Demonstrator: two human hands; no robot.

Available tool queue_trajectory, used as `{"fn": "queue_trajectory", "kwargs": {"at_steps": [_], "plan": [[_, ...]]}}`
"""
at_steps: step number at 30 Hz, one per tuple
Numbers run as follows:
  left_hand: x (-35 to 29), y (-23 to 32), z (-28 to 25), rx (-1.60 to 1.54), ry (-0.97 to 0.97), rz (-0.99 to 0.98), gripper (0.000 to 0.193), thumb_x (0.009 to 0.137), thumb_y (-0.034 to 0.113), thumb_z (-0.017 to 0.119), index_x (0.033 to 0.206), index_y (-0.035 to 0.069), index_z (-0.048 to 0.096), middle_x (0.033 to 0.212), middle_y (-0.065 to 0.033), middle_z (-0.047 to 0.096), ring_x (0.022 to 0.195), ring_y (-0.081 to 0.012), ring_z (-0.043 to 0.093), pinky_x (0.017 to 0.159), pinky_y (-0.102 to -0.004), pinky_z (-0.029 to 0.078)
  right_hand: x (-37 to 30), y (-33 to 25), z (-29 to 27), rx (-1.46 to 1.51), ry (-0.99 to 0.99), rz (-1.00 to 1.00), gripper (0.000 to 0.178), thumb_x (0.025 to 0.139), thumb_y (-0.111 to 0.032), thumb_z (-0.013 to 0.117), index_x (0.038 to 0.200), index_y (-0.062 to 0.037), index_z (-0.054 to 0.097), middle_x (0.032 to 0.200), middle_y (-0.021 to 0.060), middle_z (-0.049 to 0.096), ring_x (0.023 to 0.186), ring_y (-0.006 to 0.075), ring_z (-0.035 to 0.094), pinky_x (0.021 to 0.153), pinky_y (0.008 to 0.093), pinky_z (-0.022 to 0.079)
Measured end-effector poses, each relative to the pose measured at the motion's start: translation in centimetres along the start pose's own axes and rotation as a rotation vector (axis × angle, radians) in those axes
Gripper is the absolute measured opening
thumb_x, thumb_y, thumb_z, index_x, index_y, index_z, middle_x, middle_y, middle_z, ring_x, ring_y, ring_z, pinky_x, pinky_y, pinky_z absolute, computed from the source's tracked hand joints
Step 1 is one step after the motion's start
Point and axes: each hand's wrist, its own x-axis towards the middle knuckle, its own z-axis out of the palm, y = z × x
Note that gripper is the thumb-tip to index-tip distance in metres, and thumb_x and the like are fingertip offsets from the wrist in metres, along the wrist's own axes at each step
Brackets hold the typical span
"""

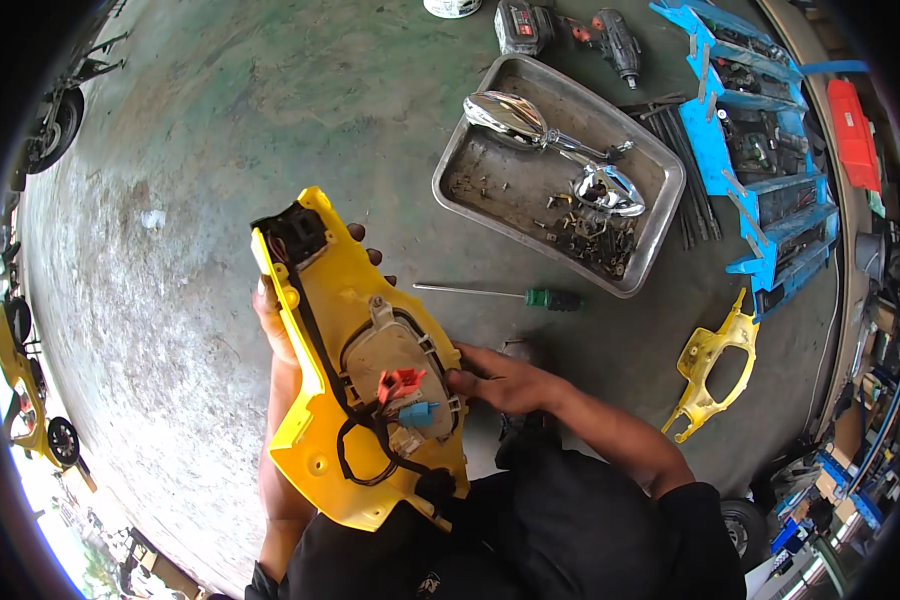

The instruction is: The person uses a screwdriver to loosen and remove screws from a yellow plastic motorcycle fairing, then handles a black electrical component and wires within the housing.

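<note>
The yellow panel [345, 290] is located at the near centre of the scene, raised in front of the seated person, inner side facing up and long axis running from far left to near right. The left hand [277, 325] is clamped on its left edge: the thumb bears on the side, the fingers pass beneath, and the fingertips emerge beyond the right edge. The right hand [510, 380] grips the right edge, thumb over the top beside the housing; its remaining fingers are mostly hidden, so their spacing cannot be told.

A beige housing [380, 352] is seated in the panel. A red connector [400, 383] and a blue connector [419, 413] lie at its near part. A black cable [327, 362] runs along the left side from the black fitting [295, 235] at the far end.

On the floor [200, 220], a screwdriver [552, 299] lies just beyond the panel, handle to the right. Farther right, a metal tray [580, 110] contains two chrome mirrors [505, 112] and loose fasteners [595, 245]. A power tool [620, 45] lies beyond the tray. To the right are an open blue toolbox [715, 165] and, nearer, a yellow frame [692, 362].
</note>
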Motion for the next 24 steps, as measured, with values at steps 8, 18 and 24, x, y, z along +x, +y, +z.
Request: {"fn": "queue_trajectory", "kwargs": {"at_steps": [8, 18, 24], "plan": [[1.4, -0.3, 0.7, -0.108, 0.037, -0.003, 0.087, 0.078, 0.068, 0.069, 0.145, 0.015, 0.048, 0.135, -0.0132, 0.057, 0.109, -0.037, 0.065, 0.088, -0.0566, 0.057, 9.3, -1.8, -15.1, -0.966, 0.827, -0.241, 0.019, 0.089, -0.02, 0.072, 0.099, -0.0045, 0.075, 0.094, 0.0137, 0.072, 0.081, 0.0284, 0.069, 0.075, 0.0394, 0.055], [1.4, -3.0, 4.6, -0.168, -0.164, -0.049, 0.095, 0.077, 0.06, 0.073, 0.156, 0.03, 0.03, 0.139, -0.016, 0.051, 0.111, -0.0446, 0.062, 0.089, -0.062, 0.055, 12.5, 0.0, -16.8, -1.344, 0.831, -0.216, 0.018, 0.086, -0.015, 0.073, 0.1, -0.004, 0.073, 0.095, 0.0145, 0.07, 0.087, 0.0327, 0.068, 0.079, 0.0407, 0.053], [0.8, -3.6, 4.1, -0.287, -0.17, -0.071, 0.096, 0.076, 0.06, 0.075, 0.154, 0.025, 0.033, 0.138, -0.0158, 0.052, 0.108, -0.0451, 0.064, 0.088, -0.0629, 0.055, 8.6, -10.6, -10.3, -0.511, 0.568, -0.419, 0.016, 0.085, -0.016, 0.076, 0.096, -0.0055, 0.076, 0.097, 0.0075, 0.071, 0.088, 0.0188, 0.068, 0.083, 0.0317, 0.052]]}}
